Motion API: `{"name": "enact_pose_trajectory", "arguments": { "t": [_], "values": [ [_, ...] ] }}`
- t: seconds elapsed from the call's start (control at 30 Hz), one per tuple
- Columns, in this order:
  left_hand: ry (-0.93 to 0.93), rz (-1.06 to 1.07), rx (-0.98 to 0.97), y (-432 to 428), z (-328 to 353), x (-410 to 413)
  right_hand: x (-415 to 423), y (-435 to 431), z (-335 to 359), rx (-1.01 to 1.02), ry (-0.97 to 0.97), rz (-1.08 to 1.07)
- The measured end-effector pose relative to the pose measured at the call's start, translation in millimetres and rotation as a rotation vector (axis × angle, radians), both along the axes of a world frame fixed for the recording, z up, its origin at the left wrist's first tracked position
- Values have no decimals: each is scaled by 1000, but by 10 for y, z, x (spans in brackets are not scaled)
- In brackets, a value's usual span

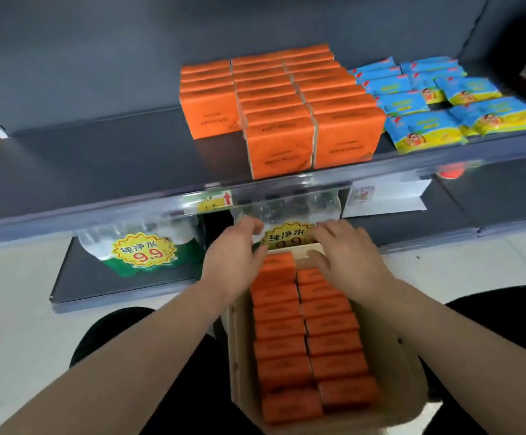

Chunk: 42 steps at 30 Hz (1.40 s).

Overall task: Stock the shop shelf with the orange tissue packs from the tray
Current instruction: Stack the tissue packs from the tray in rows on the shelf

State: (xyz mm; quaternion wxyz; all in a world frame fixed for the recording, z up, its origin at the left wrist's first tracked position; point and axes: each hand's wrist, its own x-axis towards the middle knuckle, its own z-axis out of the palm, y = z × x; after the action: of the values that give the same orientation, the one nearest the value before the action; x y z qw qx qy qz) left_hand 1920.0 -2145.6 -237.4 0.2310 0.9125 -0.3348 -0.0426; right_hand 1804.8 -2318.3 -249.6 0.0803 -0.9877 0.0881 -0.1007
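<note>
Tray (393, 372) of orange tissue packs (305, 334) sits on the person's lap, below the partly stocked shelf (98, 158). Left hand (236, 251) touches the farthest pack (279, 265), grasp unclear; right hand (348, 254) hovers relaxed, holding nothing. Picking step, seemingly; next comes a firm pinch and a lift to the shelf.

Light wooden tray (239, 356) sits between my knees, orange plastic-wrapped tissue packs (305, 334) inside in two columns (the right one stops short of the far end). Up ahead on the dark metal shelf (98, 158), stocked orange tissue packs (283, 102) stand in three rows, with blue-and-yellow plastic packets (437, 105) right of them. Shrink-wrapped clear water bottles (142, 249) sit on the shelf below.
</note>
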Motion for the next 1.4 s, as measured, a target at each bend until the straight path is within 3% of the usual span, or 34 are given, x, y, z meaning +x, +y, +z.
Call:
{"name": "enact_pose_trajectory", "arguments": {
  "t": [0.13, 0.27, 0.47, 0.63, 1.0, 1.4],
  "values": [
    [38, -71, 308, -121, -555, -119, -414, -96, -401, 71, 234, -80],
    [-123, -147, 500, -291, -810, -75, -586, -161, -655, 143, 438, -120],
    [-178, -105, 603, -344, -1021, 42, -500, -124, -868, 146, 470, -94],
    [-253, -201, 697, -395, -1072, 26, -517, -151, -996, 160, 503, -134],
    [68, 20, 441, -279, -1019, -125, -564, -152, -1313, 205, 735, -153],
    [71, 28, 381, -201, -1034, -102, -415, -8, -1546, 20, 644, -39]
  ]
}}
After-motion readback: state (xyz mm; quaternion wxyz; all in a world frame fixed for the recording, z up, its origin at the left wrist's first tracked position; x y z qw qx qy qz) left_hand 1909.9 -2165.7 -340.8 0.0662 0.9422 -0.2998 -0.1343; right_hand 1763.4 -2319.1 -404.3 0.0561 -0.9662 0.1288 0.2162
